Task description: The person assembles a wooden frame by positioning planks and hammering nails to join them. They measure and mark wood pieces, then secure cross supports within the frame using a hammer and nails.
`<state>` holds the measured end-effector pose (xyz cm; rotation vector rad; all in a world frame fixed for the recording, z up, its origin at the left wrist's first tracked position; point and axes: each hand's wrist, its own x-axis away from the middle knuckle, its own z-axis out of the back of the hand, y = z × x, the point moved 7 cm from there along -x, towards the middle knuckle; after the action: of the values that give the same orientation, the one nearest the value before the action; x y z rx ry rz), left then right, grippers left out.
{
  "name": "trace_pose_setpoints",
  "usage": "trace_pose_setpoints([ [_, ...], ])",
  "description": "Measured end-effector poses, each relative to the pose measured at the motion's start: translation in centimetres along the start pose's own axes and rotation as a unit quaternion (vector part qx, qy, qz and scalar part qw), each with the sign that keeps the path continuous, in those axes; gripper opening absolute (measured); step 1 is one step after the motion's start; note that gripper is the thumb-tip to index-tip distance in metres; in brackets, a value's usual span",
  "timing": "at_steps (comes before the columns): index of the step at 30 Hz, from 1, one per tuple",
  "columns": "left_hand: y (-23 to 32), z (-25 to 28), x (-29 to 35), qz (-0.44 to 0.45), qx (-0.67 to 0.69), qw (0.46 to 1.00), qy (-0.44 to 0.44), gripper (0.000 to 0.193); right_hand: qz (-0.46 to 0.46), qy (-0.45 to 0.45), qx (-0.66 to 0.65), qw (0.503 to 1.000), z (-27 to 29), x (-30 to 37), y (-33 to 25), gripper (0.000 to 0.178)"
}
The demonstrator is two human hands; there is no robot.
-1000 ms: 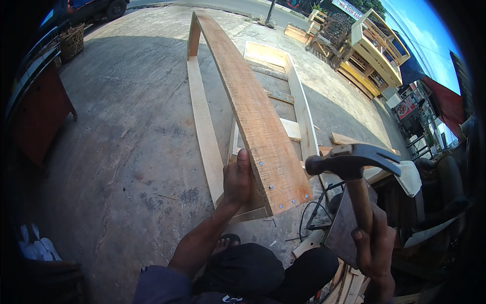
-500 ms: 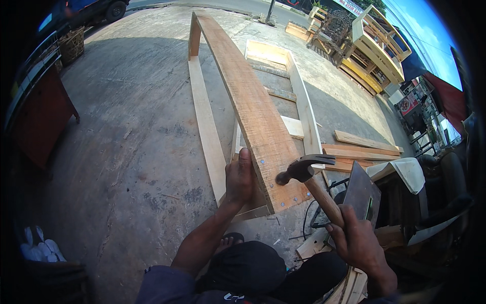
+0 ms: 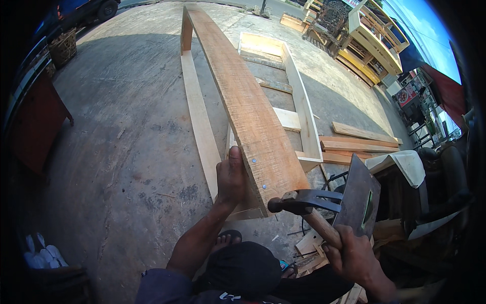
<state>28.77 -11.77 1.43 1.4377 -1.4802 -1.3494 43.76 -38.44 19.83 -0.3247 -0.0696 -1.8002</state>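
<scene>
A long wooden plank stands on edge as the top side of a narrow rectangular frame, and blue-grey nail heads dot its near end. My left hand grips the left edge of that plank near its close end, thumb pointing up along the side. In my right hand, the fingers wrap round the wooden handle of a claw hammer. Its dark head lies over the plank's near end, face toward the left and claws toward the right, hiding part of the end. Whether it touches the wood I cannot tell.
Beyond the plank a pale slatted wooden frame lies on the concrete. Several loose boards are stacked to the right, near a dark flat panel. Wood offcuts lie by my feet. A red cabinet stands at left.
The hammer head has come down and nearer to me, from above the nails to the plank's close end. My left hand keeps its grip; the whole view has shifted slightly.
</scene>
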Motion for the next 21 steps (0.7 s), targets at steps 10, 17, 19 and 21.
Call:
trace_pose_setpoints([
  [10, -0.7, 0.0, -0.3, 0.031, 0.013, 0.999, -0.004, 0.081, 0.018, 0.165, -0.259, 0.952, 1.4, 0.7, 1.5, 0.036],
  [17, -0.5, 1.1, -0.3, 0.063, 0.054, 0.997, -0.006, 0.073, -0.111, 0.092, -0.235, 0.961, -5.9, -1.5, 7.5, 0.027],
  [19, -1.0, 1.9, 0.2, 0.082, 0.171, 0.981, -0.052, 0.070, -0.257, 0.028, -0.340, 0.904, -11.7, -2.2, 10.5, 0.028],
  [21, -1.1, 4.5, 1.2, 0.063, 0.269, 0.961, -0.015, 0.065, -0.223, -0.095, -0.173, 0.955, -16.4, -3.0, 11.7, 0.035],
])
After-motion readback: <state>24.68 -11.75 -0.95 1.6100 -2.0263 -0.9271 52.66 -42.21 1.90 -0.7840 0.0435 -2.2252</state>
